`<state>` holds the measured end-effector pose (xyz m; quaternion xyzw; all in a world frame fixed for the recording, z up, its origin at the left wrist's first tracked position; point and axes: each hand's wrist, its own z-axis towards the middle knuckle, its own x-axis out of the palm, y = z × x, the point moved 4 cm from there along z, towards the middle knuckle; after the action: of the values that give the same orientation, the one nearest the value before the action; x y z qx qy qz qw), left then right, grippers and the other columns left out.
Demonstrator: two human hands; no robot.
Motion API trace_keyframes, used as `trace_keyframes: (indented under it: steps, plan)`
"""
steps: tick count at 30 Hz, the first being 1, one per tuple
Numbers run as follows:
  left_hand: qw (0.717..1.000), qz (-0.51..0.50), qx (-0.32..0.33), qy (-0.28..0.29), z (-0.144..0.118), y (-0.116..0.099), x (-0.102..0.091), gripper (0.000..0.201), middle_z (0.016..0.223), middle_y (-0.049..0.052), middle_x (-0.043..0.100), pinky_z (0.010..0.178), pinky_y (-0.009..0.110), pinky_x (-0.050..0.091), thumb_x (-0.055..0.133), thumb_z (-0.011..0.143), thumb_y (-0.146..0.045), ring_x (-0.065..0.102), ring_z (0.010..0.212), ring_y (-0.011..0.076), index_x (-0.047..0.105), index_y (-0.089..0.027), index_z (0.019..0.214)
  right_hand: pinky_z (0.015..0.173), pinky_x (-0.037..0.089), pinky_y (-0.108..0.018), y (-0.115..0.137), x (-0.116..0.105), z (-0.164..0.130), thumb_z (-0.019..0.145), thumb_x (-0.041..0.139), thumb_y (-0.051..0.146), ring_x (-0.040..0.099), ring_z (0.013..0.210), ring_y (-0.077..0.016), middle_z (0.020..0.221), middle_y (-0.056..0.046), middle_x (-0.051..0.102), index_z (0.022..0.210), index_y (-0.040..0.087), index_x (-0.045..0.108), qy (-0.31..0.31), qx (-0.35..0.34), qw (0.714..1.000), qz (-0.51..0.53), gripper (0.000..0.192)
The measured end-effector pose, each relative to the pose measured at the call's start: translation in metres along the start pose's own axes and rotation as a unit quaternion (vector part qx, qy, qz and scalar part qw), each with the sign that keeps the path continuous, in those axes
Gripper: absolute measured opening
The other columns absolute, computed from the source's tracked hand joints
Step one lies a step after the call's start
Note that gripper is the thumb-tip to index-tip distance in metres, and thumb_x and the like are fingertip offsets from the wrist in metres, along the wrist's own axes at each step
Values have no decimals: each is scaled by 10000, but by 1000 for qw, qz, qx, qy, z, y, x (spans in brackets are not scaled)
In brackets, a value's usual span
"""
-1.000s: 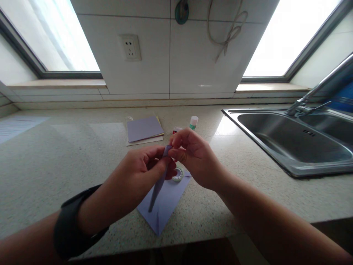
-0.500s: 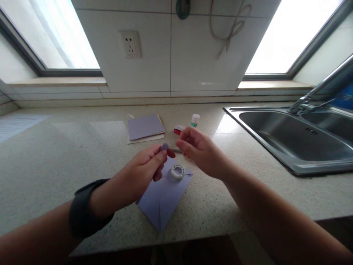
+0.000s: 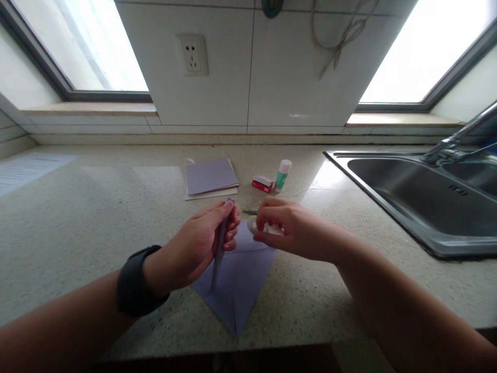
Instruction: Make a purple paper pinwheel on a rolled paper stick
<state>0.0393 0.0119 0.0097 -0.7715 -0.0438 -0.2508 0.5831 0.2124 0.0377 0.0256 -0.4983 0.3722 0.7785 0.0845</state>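
Note:
My left hand [image 3: 207, 233], with a black band on the wrist, is closed around a thin rolled tube of purple paper [image 3: 218, 261]. The tube slants downward, and its upper end shows by my thumb. My right hand [image 3: 285, 225] has its fingers curled on a roll of clear tape [image 3: 252, 226], which they partly cover. Beneath both hands lies a folded sheet of purple paper [image 3: 243, 285], creased and with one corner toward the counter's front edge. The pointed tip of a thin dark metal tool [image 3: 249, 212] shows behind my right fingers; the rest is hidden.
A stack of purple and pale paper [image 3: 212, 177] lies further back. To its right are a small red and white box [image 3: 263, 183] and an upright glue stick [image 3: 283, 176]. A steel sink [image 3: 388, 207] is at the right, and a printed sheet [image 3: 33, 171] at the far left.
My right hand has come down onto the tape roll, which is now off the paper's surface or tilted. My left hand has turned, bringing the tube's length into view. The view has shifted slightly.

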Motion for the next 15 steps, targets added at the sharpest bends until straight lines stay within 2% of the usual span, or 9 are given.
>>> trace_keyframes:
  steps: [2,5,7,9,11,13,15]
  plan:
    - [1000,23,-3,3,0,2,0,299,699,-29,427,514,198,335,540,970,-376,355,594,100,559,-160,763,837,493,-338,3,-8,-1,938,681,350,616,945,-183,1060,-76,641,902,194,669,-53,-29,997,53,161]
    - [997,77,-10,5,-2,3,-1,299,636,-50,363,487,206,274,506,946,-403,290,556,103,527,-176,752,945,506,-383,11,-15,-3,946,677,296,635,1095,-203,1218,-99,661,913,201,634,-100,-70,985,126,109]
    - [993,120,0,17,-6,0,1,249,637,-56,352,483,219,251,475,934,-367,272,547,108,490,-195,754,965,512,-391,18,-18,-4,938,688,260,654,1114,-200,1225,-95,688,914,205,621,-124,-89,976,155,90]
    - [979,199,39,29,-12,-7,4,212,655,-51,370,495,240,264,445,940,-332,291,558,119,481,-209,772,972,517,-397,23,-20,-5,922,711,249,670,1109,-201,1198,-91,709,904,208,631,-149,-103,970,162,92]
    - [942,318,101,28,-20,-18,8,209,677,-41,409,526,267,299,430,958,-321,339,587,135,500,-217,791,973,524,-408,27,-22,-6,904,737,257,682,1093,-208,1171,-89,720,896,214,652,-173,-114,967,148,95]
    - [888,432,156,14,-27,-28,13,206,710,-27,466,573,296,329,435,965,-309,409,637,154,501,-221,791,941,542,-412,31,-24,-7,883,762,274,694,1056,-213,1152,-86,722,894,222,676,-192,-129,965,123,101]
    - [848,495,186,12,-31,-34,17,197,749,-14,520,613,316,347,434,968,-302,459,680,171,498,-223,799,879,566,-402,34,-25,-8,864,782,287,705,1001,-213,1135,-86,718,904,231,696,-209,-146,962,97,110]
